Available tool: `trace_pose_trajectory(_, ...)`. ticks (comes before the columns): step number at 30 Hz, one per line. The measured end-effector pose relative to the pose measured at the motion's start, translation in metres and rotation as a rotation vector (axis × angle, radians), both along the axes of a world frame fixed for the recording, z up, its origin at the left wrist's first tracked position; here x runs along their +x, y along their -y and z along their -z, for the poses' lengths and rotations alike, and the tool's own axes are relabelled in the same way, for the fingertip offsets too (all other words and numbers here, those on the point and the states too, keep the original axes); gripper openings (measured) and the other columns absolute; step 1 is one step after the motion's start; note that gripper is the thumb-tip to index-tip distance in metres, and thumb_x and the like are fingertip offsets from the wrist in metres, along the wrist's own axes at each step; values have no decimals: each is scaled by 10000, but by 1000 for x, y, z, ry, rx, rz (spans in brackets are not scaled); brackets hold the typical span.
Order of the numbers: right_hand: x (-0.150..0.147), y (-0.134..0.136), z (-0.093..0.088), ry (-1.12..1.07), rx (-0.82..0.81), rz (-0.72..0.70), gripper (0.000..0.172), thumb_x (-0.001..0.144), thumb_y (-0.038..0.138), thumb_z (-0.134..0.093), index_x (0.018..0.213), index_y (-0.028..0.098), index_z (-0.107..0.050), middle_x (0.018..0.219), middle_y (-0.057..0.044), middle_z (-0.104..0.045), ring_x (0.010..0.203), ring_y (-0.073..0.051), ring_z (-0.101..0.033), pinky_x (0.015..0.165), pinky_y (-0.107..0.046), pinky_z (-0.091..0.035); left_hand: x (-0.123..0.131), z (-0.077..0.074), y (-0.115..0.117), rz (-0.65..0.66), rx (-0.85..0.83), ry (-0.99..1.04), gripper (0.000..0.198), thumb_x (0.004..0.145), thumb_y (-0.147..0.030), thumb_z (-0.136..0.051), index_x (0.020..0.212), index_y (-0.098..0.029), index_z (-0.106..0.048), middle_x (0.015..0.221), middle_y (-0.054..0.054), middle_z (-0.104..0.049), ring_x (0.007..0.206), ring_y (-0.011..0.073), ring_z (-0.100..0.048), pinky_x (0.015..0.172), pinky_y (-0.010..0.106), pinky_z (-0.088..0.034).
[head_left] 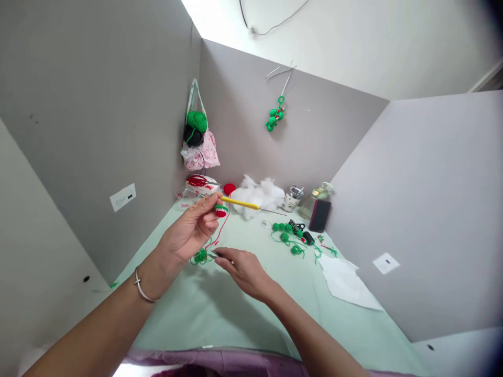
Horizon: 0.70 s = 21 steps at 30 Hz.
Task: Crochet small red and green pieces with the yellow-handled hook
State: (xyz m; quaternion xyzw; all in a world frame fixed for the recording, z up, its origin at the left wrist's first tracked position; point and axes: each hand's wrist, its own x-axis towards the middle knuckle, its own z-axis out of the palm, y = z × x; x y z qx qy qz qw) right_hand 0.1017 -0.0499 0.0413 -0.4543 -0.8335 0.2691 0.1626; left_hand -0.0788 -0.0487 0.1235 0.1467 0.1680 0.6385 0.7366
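Note:
My left hand [192,225] is raised over the table, its fingers closed on a yellow-handled crochet hook [240,203] whose thin metal shaft points right. The same hand holds a small crocheted piece [221,211] in red, white and green, just beneath the hook's handle. Red yarn [223,230] trails down from there toward the table. Lower and to the right, my right hand [243,269] pinches a small metal tool, seemingly thread snips [213,254], mostly hidden by the fingers. Its tips are by a tangle of green yarn [199,256] below my left hand.
White stuffing [259,195] lies at the back, beside a red yarn ball [229,189] and red-handled scissors [197,180]. Green crocheted balls [284,237], a pen cup [293,199], a phone [319,215] and white paper [348,280] are at right. Grey panels [251,131] surround the table.

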Motion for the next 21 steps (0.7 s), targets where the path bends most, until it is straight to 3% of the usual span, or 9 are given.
trace_pose_trajectory(4, -20, -2, -1, 47, 60, 9, 295, 1076, 408, -515, 1243, 289, -726, 1139, -55, -813, 982, -244, -740, 775, -300, -438, 5, -2, 1, -2, 5, -22, 196, 984, 6, -620, 886, -108, -746, 674, -28, -669, 395, 7, -483, 367, 114, -450)
trace_pose_trajectory(8, -36, -5, -2, 67, 94, -6, 269, 1068, 407, -540, 992, 285, -768, 897, 3, -806, 796, -187, -714, 669, -267, -362, 8, 0, 1, -5, 13, -47, 215, 996, 1, -601, 877, -98, -751, 705, -11, -692, 405, 4, -499, 370, 110, -453)
trace_pose_trajectory(10, -32, -7, -2, 74, 106, 14, 290, 1076, 392, -522, 967, 290, -771, 824, 12, -789, 758, -180, -707, 666, -267, -362, 9, 1, 0, -2, 13, -62, 210, 987, 2, -617, 865, -106, -750, 711, -12, -697, 409, 2, -498, 372, 105, -451)
trace_pose_trajectory(15, 21, -21, 5, 82, 131, 143, 266, 1047, 417, -564, 1190, 285, -745, 1019, -60, -805, 901, -242, -748, 763, -316, -480, 18, 14, -8, 37, 14, -105, 145, 953, -27, -686, 867, -121, -756, 738, -20, -705, 417, -5, -477, 379, 95, -445)
trace_pose_trajectory(18, 57, -22, 13, 27, 200, 292, 507, 1015, 432, -596, 1483, 240, -553, 1227, -149, -733, 1059, -292, -719, 867, -421, -549, 34, 34, -14, 97, 2, -150, 57, 890, -65, -780, 888, -121, -775, 771, -19, -705, 443, -5, -486, 401, 99, -452)
trace_pose_trajectory(21, 74, -13, 17, -439, 277, 246, 667, 939, 469, -723, 1542, 321, -480, 1319, -106, -694, 1060, -246, -713, 847, -394, -609, 58, 62, -18, 191, -11, -210, 124, 808, -137, -884, 886, -113, -792, 785, -6, -696, 483, 3, -508, 433, 104, -450)
